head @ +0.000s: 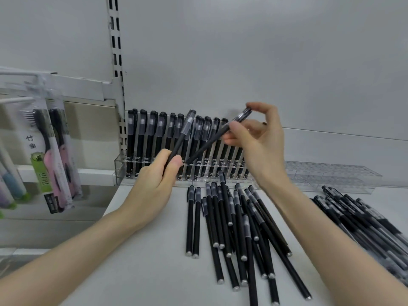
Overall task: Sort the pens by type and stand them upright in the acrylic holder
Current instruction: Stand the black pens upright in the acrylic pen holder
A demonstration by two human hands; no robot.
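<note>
A clear acrylic holder (120, 170) stands at the back of the white shelf with several black capped pens (141, 138) upright in it. My left hand (154, 180) grips one black pen (184, 133) by its lower end, cap up, in front of the holder. My right hand (260, 142) pinches a second black pen (212, 140) near its cap, tilted with its lower tip down over the holder's front row. A loose pile of black pens (234, 226) lies on the shelf below both hands.
Another pile of clear-barrelled dark pens (364, 219) lies at the right. Behind that pile stands an acrylic holder with no pens in it (331, 175). Packaged toothbrushes (55, 155) hang on hooks at the left. A slotted shelf upright (116, 56) rises behind.
</note>
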